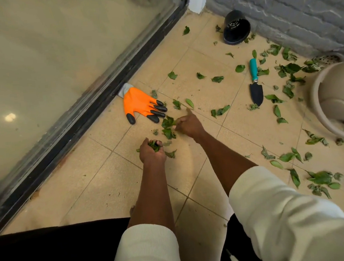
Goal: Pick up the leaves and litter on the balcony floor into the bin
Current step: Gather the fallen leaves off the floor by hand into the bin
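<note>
Green leaves (220, 111) lie scattered over the beige tiled balcony floor (100, 177), thickest toward the right. My left hand (152, 152) is low over the tiles, fingers curled round a bunch of leaves (154, 146). My right hand (188, 125) is just ahead of it, pinching a leaf (168, 122) from a small cluster, with the index finger stretched forward. A beige round bin (337, 100) lies tipped at the right edge, partly out of frame.
An orange garden glove with black fingertips (139, 104) lies by the sliding glass door track (94, 99). A teal-handled trowel (255, 82) lies mid-floor. A black plant pot (236, 29) lies on its side by the grey brick wall (301, 13). A floor drain (329, 57) sits near the wall.
</note>
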Action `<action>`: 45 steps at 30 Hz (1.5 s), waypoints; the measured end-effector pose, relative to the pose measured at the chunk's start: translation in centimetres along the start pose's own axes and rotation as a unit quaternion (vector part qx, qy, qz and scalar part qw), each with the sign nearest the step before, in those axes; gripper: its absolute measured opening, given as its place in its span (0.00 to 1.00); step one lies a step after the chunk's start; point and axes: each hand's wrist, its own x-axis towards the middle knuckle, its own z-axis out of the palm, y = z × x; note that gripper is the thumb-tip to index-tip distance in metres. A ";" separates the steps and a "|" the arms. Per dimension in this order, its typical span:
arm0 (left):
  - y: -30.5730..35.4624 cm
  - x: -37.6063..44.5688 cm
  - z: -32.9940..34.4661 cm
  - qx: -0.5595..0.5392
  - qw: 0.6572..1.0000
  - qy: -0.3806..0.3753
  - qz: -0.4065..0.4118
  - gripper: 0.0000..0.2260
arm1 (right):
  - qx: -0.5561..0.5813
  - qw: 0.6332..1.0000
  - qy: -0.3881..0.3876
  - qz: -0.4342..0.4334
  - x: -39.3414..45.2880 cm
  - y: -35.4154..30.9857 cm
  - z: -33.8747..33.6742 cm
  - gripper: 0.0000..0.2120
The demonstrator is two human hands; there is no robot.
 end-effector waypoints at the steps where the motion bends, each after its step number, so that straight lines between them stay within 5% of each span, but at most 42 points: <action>1: 0.1 0.1 -0.1 -0.009 1.000 0.005 0.001 0.06 | -0.054 0.998 -0.027 -0.016 0.1 -0.2 0.9 0.23; 6: 1.2 0.0 -0.7 -0.037 0.999 0.026 0.018 0.03 | -0.246 0.953 -0.009 -0.176 -3.0 1.1 6.8 0.12; 10: 1.7 0.1 -1.1 -0.048 0.998 0.018 0.037 0.06 | -0.358 0.886 -0.006 -0.294 -5.4 3.1 7.1 0.13; 12: 1.6 0.1 -1.5 -0.058 0.998 -0.002 0.038 0.05 | -0.333 0.912 0.001 -0.241 -5.1 2.9 6.3 0.11; 15: 1.4 0.0 -2.1 -0.059 0.996 -0.042 0.058 0.04 | -0.138 0.987 0.001 -0.082 -4.8 0.6 4.6 0.11; 17: 0.9 -0.4 -2.3 -0.009 0.993 -0.092 0.080 0.07 | -0.063 0.996 -0.038 -0.044 -4.7 -0.8 3.7 0.10; 20: 0.0 -1.1 -2.6 0.098 0.982 -0.138 0.086 0.06 | -0.007 0.997 -0.082 -0.008 -5.7 -3.1 3.4 0.12; 28: -1.0 -1.7 -2.7 0.125 0.972 -0.185 0.067 0.16 | 0.072 0.995 0.065 -0.002 -8.2 -4.1 5.6 0.04; 32: -0.9 -1.0 -2.8 0.074 0.985 -0.138 0.070 0.06 | 0.091 0.992 -0.045 0.076 -8.8 -4.7 5.6 0.04; 35: -0.6 -0.4 -2.9 0.047 0.990 -0.091 0.099 0.07 | 0.259 0.941 -0.189 0.110 -8.7 -5.2 4.2 0.08; 37: -0.7 -0.3 -2.9 0.047 0.989 -0.079 0.118 0.09 | 0.285 0.929 -0.212 0.108 -8.7 -5.1 4.0 0.05; 40: -1.0 -0.7 -2.9 0.043 0.987 -0.091 0.124 0.13 | 0.133 0.982 -0.110 0.071 -8.8 -4.6 4.9 0.11; 45: -0.8 -1.1 -3.3 -0.010 0.985 -0.142 0.098 0.11 | 0.058 0.997 0.035 -0.037 -9.3 -3.9 6.3 0.15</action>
